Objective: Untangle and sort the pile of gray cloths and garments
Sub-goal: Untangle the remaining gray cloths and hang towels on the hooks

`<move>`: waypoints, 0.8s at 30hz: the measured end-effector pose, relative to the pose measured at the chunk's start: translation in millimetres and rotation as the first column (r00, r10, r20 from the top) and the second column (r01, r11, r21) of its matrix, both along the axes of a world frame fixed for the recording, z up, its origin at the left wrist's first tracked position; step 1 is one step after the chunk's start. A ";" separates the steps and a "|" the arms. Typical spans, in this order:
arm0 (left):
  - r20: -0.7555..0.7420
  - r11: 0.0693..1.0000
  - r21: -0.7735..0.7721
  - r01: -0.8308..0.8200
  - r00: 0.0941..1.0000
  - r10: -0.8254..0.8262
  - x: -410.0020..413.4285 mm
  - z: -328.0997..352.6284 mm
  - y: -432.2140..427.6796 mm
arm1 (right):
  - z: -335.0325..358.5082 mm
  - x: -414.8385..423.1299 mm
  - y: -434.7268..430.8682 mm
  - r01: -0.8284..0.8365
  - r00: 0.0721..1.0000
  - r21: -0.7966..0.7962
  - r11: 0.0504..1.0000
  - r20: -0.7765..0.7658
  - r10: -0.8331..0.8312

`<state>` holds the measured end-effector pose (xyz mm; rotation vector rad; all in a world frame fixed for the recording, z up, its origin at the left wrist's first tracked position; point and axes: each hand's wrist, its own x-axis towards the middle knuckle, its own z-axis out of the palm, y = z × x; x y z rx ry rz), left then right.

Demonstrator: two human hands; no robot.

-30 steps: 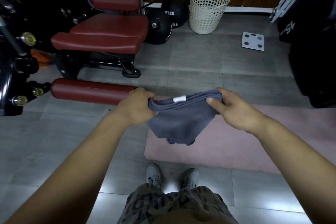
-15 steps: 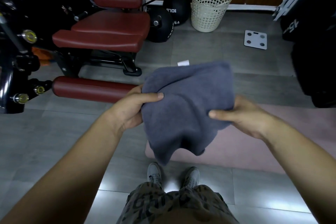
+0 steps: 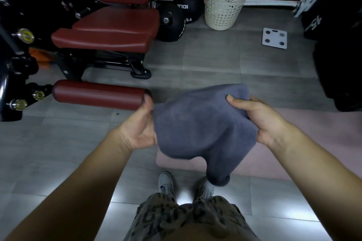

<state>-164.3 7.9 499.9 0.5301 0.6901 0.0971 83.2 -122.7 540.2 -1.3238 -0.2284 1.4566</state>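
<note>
One gray cloth point(image 3: 199, 129) hangs in the air over the pink mat's point(image 3: 293, 143) near left corner. Our left hand point(image 3: 140, 129) grips its left edge; our right hand point(image 3: 256, 117) pinches its right edge.

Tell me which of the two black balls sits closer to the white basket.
The rear ball, partly hidden behind the other; it sits right beside the basket. The front ball lies farther left, next to the red seat.

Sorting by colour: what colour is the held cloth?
The cloth is plain bluish gray, best seen in the head view.
</note>
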 end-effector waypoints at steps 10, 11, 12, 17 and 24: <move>0.013 0.983 -0.081 -0.164 0.986 0.166 -5.7 -7.2 10.2 | -43.3 -1.4 -20.2 -0.256 0.967 0.059 0.965 0.025 0.255; -0.012 0.980 -0.076 -0.185 0.983 0.185 -6.1 -6.0 9.4 | -44.5 -2.6 -18.8 -0.201 0.979 0.059 0.978 0.041 0.199; -0.041 0.978 -0.063 -0.199 0.980 0.196 -6.1 -3.6 8.7 | -44.2 -2.7 -17.3 -0.130 0.991 0.076 0.989 0.033 0.128; -0.238 0.972 0.073 -0.222 0.943 0.233 -0.2 9.0 7.1 | -31.7 -7.6 -9.9 -0.086 0.945 0.095 0.992 0.322 0.051; -0.197 0.903 0.423 -0.076 0.965 0.174 56.2 24.3 -47.7 | -9.3 -35.6 6.5 -0.395 0.841 0.137 0.909 0.453 0.297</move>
